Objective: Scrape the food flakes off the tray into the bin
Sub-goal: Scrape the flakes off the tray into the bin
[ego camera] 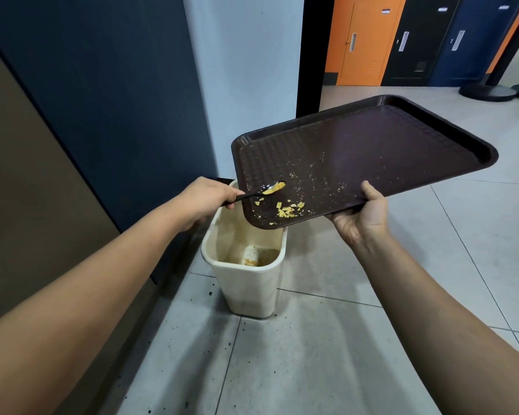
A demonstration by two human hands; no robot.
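Holding the brown tray (387,151) tilted over the cream bin (246,283), the person has its low corner at about 7 o'clock hanging above the bin's open mouth. The right hand (361,218) grips the near edge from below, thumb curled over the rim on top, at roughly 5 o'clock of the tray. The left hand (206,199) pinches the dark handle of a spoon (265,191), whose bowl lies on the tray surface with a clump of yellow flakes gathered against it.

Most of the food flakes (288,210) sit in a loose cluster just short of the low edge, at 6 o'clock from the spoon bowl, with fine crumbs scattered up toward the tray's middle. A few flakes already lie at the bottom of the bin, so the job looks partly done.

To do this step well, I would judge that the spoon should sweep down toward 7 o'clock, keeping its edge flat against the textured surface so crumbs do not slip under it. A steeper tilt from the right hand would help the loose pieces slide. The low corner should stay inside the bin's rim, since dark specks on the floor tiles (282,354) near the bin hint how easily bits go astray. Short strokes from the middle outward should gather the fine crumbs last
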